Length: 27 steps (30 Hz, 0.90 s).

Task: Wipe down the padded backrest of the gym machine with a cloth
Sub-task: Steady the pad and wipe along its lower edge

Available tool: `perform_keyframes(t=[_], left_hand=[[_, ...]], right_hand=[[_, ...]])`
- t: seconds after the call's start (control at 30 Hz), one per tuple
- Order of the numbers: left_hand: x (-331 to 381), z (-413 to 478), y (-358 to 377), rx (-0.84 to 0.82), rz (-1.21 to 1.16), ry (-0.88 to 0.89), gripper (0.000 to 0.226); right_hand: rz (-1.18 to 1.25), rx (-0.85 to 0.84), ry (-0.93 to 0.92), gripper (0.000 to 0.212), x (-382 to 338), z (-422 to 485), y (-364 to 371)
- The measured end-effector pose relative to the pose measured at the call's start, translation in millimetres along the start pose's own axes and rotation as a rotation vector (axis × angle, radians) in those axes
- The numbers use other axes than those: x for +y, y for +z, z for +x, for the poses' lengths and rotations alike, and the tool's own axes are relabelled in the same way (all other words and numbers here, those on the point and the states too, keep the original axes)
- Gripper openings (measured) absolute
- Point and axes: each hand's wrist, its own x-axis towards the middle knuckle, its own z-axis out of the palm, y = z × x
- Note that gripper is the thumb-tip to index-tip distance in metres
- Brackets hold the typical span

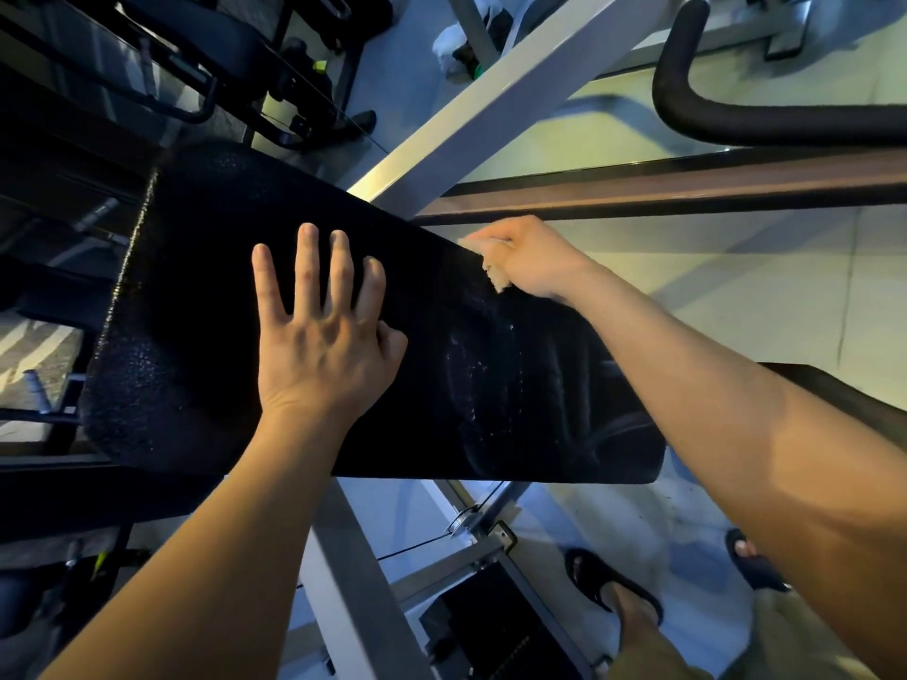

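The black padded backrest stretches across the middle of the head view, tilted, with damp streaks on its right part. My left hand lies flat on the pad, fingers spread and straight. At the pad's far right edge my right hand grips a small pale cloth, bunched under the fingers and pressed against the edge. Most of the cloth is hidden by the hand.
A grey metal frame beam runs diagonally behind the pad, and a curved black handle sits at the upper right. More dark gym equipment stands at the upper left. My sandalled feet are on the tiled floor below.
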Motion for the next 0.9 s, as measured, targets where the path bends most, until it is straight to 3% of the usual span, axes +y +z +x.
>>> perform_keyframes(t=[0.13,0.37,0.43,0.5,0.6,0.67,0.83,0.9], left_hand=[[1,-1,1,0.009,0.006,-0.006,0.066],[0,-2,1,-0.019,0.035,-0.015,0.066],[0,-2,1,-0.021,0.028,-0.010,0.066],[0,-1,1,-0.021,0.031,-0.007,0.067],[0,0,3,-0.016,0.022,0.001,0.067],[0,-1,3,-0.014,0.022,0.002,0.067],[0,-1,3,-0.023,0.032,0.001,0.067],[0,0,3,-0.026,0.029,0.002,0.067]], right_hand=[[-0.168,-0.107,-0.133,0.047,23,-18,-6],[-0.233,0.009,-0.251,0.041,31,-14,8],[-0.203,0.030,-0.201,0.035,49,-19,8],[-0.325,0.060,-0.099,0.027,78,-24,2],[-0.496,0.060,0.107,0.033,111,-24,-9],[-0.451,0.069,0.157,0.034,105,-16,-6],[-0.272,0.043,-0.078,0.032,47,0,4],[-0.284,0.006,-0.048,0.033,64,-4,-9]])
